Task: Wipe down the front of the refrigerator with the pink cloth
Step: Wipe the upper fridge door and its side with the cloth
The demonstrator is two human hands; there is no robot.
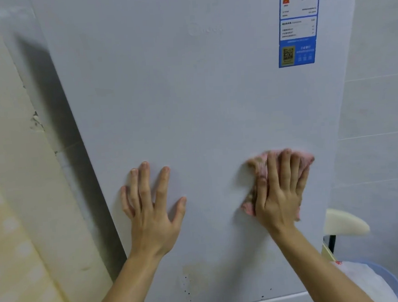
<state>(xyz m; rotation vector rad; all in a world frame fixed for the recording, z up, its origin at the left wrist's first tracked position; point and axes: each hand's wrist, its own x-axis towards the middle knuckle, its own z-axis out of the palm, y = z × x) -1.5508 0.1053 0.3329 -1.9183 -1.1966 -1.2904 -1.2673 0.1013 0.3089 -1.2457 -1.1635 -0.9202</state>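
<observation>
The white refrigerator door (201, 98) fills most of the head view. My right hand (279, 192) lies flat on the pink cloth (303, 161) and presses it against the door's lower right area. Cloth edges stick out above the fingertips and to the left of the thumb. My left hand (150, 208) rests flat on the bare door to the left, fingers spread, holding nothing. A yellowish stain with dark specks (192, 278) marks the door below my hands.
A blue energy label sticker (298, 23) sits at the door's upper right. A cream wall (9, 187) stands at the left, white tiles (379, 114) at the right. Low on the right are a cream chair back (344, 223) and a blue bin (388, 283) lined with a white bag.
</observation>
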